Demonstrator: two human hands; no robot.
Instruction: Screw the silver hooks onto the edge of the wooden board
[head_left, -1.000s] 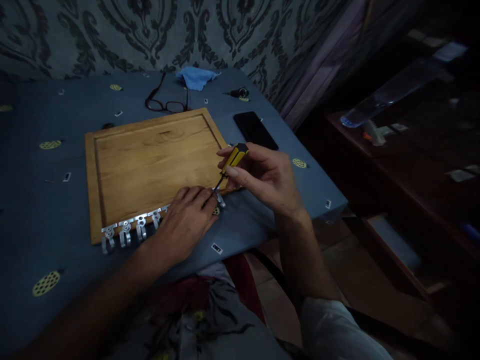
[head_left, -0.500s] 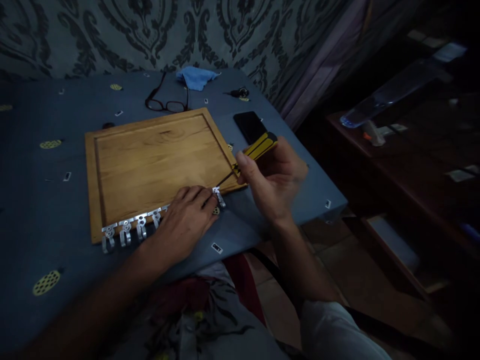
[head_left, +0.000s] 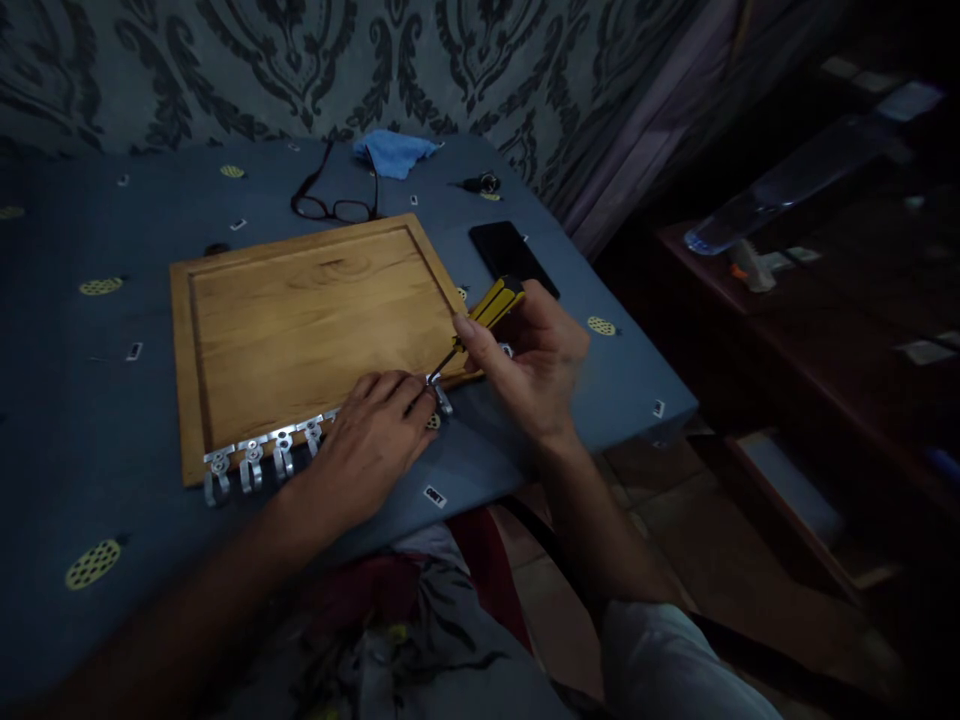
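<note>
A wooden board (head_left: 322,320) with a raised frame lies on the table. Along its near edge runs a metal hook rail (head_left: 255,455) with several silver hooks; part of it is hidden under my left hand (head_left: 379,430). That hand presses the rail against the board, fingers bent over it and thumb beside a hook (head_left: 442,397). My right hand (head_left: 532,365) is closed around the yellow and black handle of a screwdriver (head_left: 491,305). The screwdriver slants down to the left, its tip at the rail just beyond my left fingertips.
Behind the board lie eyeglasses (head_left: 337,208), a blue cloth (head_left: 397,153) and a small dark object like keys (head_left: 480,183). A black phone (head_left: 510,252) is right of the board. A clear bottle (head_left: 795,175) lies on dark furniture at right. The table's right edge (head_left: 637,350) runs past my right hand.
My right hand and the screwdriver have moved left and slightly down, and more of the phone shows. My left hand stays on the rail.
</note>
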